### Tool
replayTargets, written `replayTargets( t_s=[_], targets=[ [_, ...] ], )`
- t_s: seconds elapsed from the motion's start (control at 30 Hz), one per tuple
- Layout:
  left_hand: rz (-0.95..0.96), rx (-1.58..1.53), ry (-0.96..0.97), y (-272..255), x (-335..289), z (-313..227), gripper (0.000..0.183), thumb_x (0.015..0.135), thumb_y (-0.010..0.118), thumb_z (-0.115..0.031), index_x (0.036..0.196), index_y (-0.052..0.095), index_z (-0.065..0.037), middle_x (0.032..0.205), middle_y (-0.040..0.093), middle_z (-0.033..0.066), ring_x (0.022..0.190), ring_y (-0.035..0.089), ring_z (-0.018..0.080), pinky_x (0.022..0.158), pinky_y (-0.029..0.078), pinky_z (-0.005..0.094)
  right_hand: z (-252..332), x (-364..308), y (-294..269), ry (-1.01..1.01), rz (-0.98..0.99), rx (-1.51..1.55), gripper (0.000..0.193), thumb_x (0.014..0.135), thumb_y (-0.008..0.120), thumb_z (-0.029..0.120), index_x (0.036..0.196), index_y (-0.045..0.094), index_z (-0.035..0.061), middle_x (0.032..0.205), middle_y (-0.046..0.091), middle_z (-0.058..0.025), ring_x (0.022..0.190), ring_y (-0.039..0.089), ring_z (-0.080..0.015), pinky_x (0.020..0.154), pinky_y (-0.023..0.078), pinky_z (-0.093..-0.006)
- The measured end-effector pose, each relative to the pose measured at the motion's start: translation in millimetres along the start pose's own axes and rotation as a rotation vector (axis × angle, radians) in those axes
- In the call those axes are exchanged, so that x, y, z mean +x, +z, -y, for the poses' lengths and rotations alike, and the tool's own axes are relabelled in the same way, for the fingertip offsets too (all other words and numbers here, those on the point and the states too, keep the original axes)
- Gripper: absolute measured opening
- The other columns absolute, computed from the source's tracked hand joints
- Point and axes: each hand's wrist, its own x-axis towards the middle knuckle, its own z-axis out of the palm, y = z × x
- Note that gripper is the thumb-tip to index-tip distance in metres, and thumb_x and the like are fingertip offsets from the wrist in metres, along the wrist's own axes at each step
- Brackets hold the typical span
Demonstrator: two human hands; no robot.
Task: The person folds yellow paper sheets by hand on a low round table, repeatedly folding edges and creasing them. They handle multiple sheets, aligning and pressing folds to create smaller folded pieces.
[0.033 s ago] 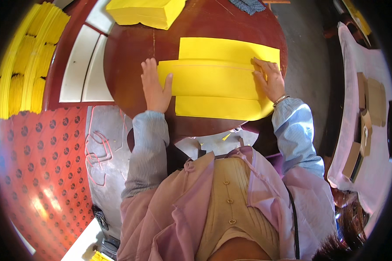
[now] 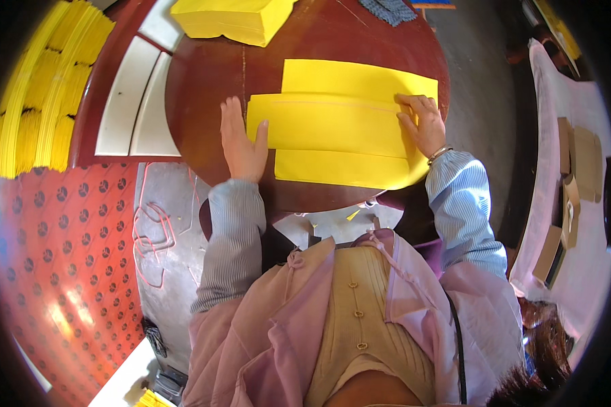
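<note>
A yellow sheet with cut-out edges and fold lines [image 2: 339, 125], apparently a paper or card blank, lies flat on the round dark-red table [image 2: 207, 81]. My left hand [image 2: 243, 146] is at its left end, fingers stretched upward and thumb apart, with the thumb by the sheet's left edge. Whether the palm touches the sheet I cannot tell. On the sheet's right end rests my right hand [image 2: 426, 127], fingers slightly bent and apart, nothing gripped between them. A bracelet circles that wrist.
A yellow stack [image 2: 231, 24] stands at the table's far left, a blue-grey cloth [image 2: 389, 10] at its far edge. Tall yellow stacks [image 2: 41, 95] are at left, near white panels [image 2: 125, 98]. Open cardboard boxes [image 2: 584, 159] lie on a pale-covered surface at right.
My left hand has shifted slightly toward me along the sheet's left end. The right hand and the sheet look nearly the same; the whole view has moved a little.
</note>
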Motion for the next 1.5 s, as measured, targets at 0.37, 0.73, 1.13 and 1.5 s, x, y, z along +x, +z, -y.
replayTargets(
  t_s=[0.37, 0.73, 1.13, 1.5],
  targets=[
    [0.626, -0.970, 0.148, 43.1, -102.0, -75.6, 0.039, 0.114, 0.037, -0.013, 0.146, 0.050, 0.006, 0.148, 0.056, 0.0210, 0.142, 0.054, 0.0314, 0.121, 0.045, 0.0408, 4.3, 47.5, -43.8, 0.026, 0.405, 0.447, 0.020, 0.094, 0.077, 0.019, 0.104, 0.065, 0.0061, 0.096, 0.073, -0.0075, 0.093, 0.068, -0.0170, 0.077, 0.052, -0.0320],
    [0.085, -1.572, -0.821, -21.4, -44.5, 8.5, 0.035, 0.101, 0.065, -0.004, 0.134, 0.059, 0.004, 0.134, 0.070, 0.0168, 0.119, 0.070, 0.0318, 0.101, 0.059, 0.0459, 150.3, 6.3, 37.1, 0.317, 0.541, 1.038, 0.052, 0.098, 0.073, 0.014, 0.146, 0.053, 0.0152, 0.084, 0.064, -0.0006, 0.072, 0.059, -0.0090, 0.062, 0.053, -0.0252],
    [-0.182, 0.007, -0.394, -72.6, 17.5, 102.6, 0.073, 0.094, 0.079, -0.029, 0.150, 0.045, 0.005, 0.159, 0.039, 0.0322, 0.151, 0.036, 0.0460, 0.122, 0.034, 0.0565, 174.9, 3.3, 61.5, 0.046, 0.248, 0.579, 0.040, 0.105, 0.067, 0.020, 0.142, 0.061, 0.0064, 0.137, 0.068, -0.0163, 0.126, 0.065, -0.0289, 0.106, 0.052, -0.0409],
    [0.219, 0.412, 0.174, -20.5, 3.4, 81.8, 0.095, 0.096, 0.063, -0.064, 0.165, 0.031, -0.007, 0.171, 0.026, 0.0229, 0.162, 0.017, 0.0403, 0.127, 0.015, 0.0654, 73.8, -54.7, 35.5, -0.033, 0.194, -0.428, 0.066, 0.105, 0.055, 0.043, 0.165, 0.039, 0.0187, 0.173, 0.033, -0.0083, 0.161, 0.027, -0.0291, 0.131, 0.012, -0.0552]
  ],
)
